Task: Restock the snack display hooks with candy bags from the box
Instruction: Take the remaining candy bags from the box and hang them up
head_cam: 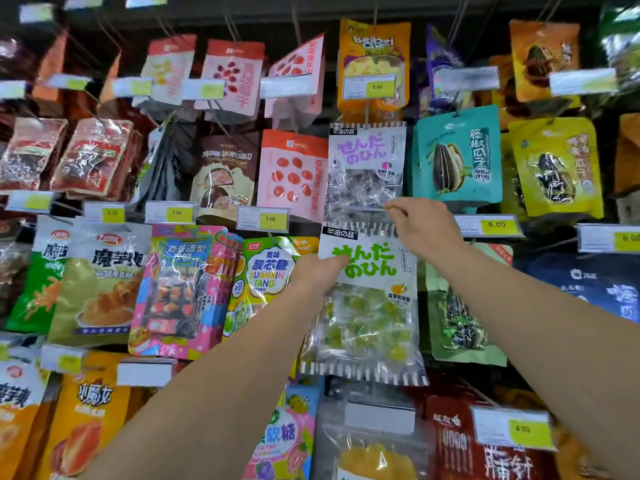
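The left hand [317, 271] is gripping a candy bag with green lettering [367, 299] by its upper left part, thumb lying across the white header, and is holding it up against the snack display in front of the lower row of hooks. The right hand [420, 226] is reaching to the bag's top edge, its fingers [393, 205] pinching what seems to be a hook's price-tag strip, though blur is hiding the detail. A matching bag with purple lettering [367, 168] is hanging directly above.
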The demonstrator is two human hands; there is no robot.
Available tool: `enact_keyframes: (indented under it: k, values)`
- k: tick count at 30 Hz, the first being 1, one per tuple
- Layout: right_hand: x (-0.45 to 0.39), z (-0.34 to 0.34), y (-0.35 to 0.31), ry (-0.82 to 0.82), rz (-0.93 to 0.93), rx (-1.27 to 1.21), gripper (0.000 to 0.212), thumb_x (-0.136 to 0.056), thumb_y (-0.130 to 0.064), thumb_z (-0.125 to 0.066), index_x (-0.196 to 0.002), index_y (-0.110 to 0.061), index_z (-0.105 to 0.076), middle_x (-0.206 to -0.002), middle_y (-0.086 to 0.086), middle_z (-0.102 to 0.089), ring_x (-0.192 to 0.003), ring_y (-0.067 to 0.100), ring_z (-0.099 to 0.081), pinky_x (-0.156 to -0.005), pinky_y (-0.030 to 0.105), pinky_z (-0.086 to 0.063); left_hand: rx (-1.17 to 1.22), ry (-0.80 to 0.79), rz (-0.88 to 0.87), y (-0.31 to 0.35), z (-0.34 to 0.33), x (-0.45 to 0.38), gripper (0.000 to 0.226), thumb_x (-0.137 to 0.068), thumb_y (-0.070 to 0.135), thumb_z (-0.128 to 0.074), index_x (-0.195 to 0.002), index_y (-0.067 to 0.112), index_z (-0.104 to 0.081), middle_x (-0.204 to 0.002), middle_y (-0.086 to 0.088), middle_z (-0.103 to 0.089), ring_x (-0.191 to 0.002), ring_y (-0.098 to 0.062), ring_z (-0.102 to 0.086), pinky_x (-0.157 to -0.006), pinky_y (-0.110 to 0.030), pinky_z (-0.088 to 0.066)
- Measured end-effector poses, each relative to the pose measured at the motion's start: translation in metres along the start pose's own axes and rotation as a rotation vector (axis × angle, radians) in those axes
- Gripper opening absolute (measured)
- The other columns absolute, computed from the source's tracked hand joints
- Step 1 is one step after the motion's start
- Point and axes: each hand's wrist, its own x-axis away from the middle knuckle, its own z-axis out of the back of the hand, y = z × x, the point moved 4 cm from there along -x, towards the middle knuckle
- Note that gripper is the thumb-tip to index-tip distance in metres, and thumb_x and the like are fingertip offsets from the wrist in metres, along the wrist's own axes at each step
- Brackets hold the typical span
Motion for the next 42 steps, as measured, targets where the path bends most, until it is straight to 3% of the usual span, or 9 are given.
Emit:
enact_keyframes:
  k: [6,11,15,20,23,26,31,35,42]
  values:
    - [-0.001,0.006,-0.001,-0.032,-0.005,-0.017,0.03,-0.104,-0.031,-0.043,-0.121,-0.028,-0.068,-0.082,-0.002,-0.063,-0.07,0.021,-0.054,-0.066,0.032,-0.048,-0.018,0.03,0.06,0.002,-0.011,-0.004,0.041,-0.079,0.028,-0.075,-0.11,0.007,-0.06,-0.105,-0.01,-0.065,-0.097,-0.032,-0.063,-0.087,-0.05,-0.057]
    - [0.0,0.007,-0.004,-0.028,-0.01,-0.045,0.028,-0.103,-0.029,-0.044,-0.112,-0.023,-0.07,-0.08,0.0,-0.065,-0.07,0.022,-0.056,-0.067,0.035,-0.052,-0.033,0.034,0.088,-0.004,-0.011,-0.008,0.035,-0.08,0.027,-0.075,-0.104,0.006,-0.062,-0.1,-0.011,-0.066,-0.095,-0.033,-0.064,-0.086,-0.05,-0.057]
    - [0.008,0.004,-0.006,0.008,0.04,-0.06,0.026,-0.099,-0.025,-0.051,-0.118,-0.022,-0.068,-0.109,0.004,-0.07,-0.09,0.025,-0.064,-0.082,0.04,-0.055,-0.059,0.014,0.079,-0.007,-0.01,-0.009,0.051,-0.068,0.037,-0.078,-0.107,0.006,-0.064,-0.099,-0.012,-0.067,-0.091,-0.034,-0.066,-0.08,-0.051,-0.059]
    - [0.041,-0.014,0.001,0.057,0.03,0.016,0.047,-0.093,-0.023,-0.057,-0.14,-0.017,-0.049,-0.147,0.002,-0.04,-0.126,0.026,-0.045,-0.098,0.039,-0.044,-0.114,0.06,0.008,-0.016,-0.002,-0.006,0.034,-0.078,0.04,-0.077,-0.081,0.01,-0.06,-0.072,-0.007,-0.058,-0.066,-0.027,-0.057,-0.06,-0.033,-0.048]
    - [0.081,-0.036,0.003,0.017,-0.017,-0.015,0.053,-0.091,-0.028,-0.058,-0.141,-0.017,-0.044,-0.147,0.0,-0.032,-0.13,0.023,-0.04,-0.1,0.04,-0.045,-0.249,0.115,-0.078,-0.023,0.003,-0.002,0.038,-0.075,0.048,-0.073,-0.084,0.013,-0.059,-0.087,-0.008,-0.064,-0.081,-0.028,-0.062,-0.071,-0.038,-0.051]
    - [0.119,-0.067,0.005,-0.168,0.023,0.089,0.063,-0.09,-0.038,-0.057,-0.148,-0.025,-0.034,-0.158,-0.002,-0.02,-0.144,0.022,-0.021,-0.115,0.042,-0.033,-0.432,0.157,-0.204,-0.03,0.013,0.009,0.033,-0.079,0.032,-0.076,-0.098,0.012,-0.058,-0.087,0.004,-0.058,-0.084,-0.021,-0.057,-0.071,-0.031,-0.044]
    - [0.143,-0.092,0.016,-0.296,0.041,0.233,0.08,-0.09,-0.045,-0.058,-0.155,-0.033,-0.013,-0.165,-0.002,-0.001,-0.151,0.025,0.003,-0.121,0.04,-0.013,-0.842,0.032,-0.576,-0.047,0.012,0.025,0.083,-0.076,0.024,-0.079,-0.146,0.025,-0.034,-0.14,-0.005,-0.046,-0.124,-0.024,-0.047,-0.099,-0.04,-0.046]
    - [0.141,-0.094,0.016,-0.287,0.025,0.289,0.08,-0.091,-0.043,-0.06,-0.154,-0.033,-0.013,-0.165,-0.002,-0.003,-0.151,0.027,0.0,-0.123,0.041,-0.013,-0.976,-0.05,-0.569,-0.061,0.009,0.023,0.086,-0.082,0.034,-0.074,-0.152,0.036,-0.023,-0.157,-0.007,-0.025,-0.135,-0.031,-0.04,-0.102,-0.046,-0.045]
    - [0.14,-0.095,0.003,-0.316,-0.056,0.371,0.081,-0.09,-0.043,-0.061,-0.155,-0.031,-0.013,-0.165,-0.001,-0.005,-0.151,0.028,-0.002,-0.122,0.043,-0.016,-0.944,-0.146,-0.57,-0.06,0.014,0.021,0.085,-0.087,0.032,-0.07,-0.154,0.034,-0.018,-0.162,-0.013,-0.015,-0.147,-0.029,-0.021,-0.113,-0.045,-0.035]
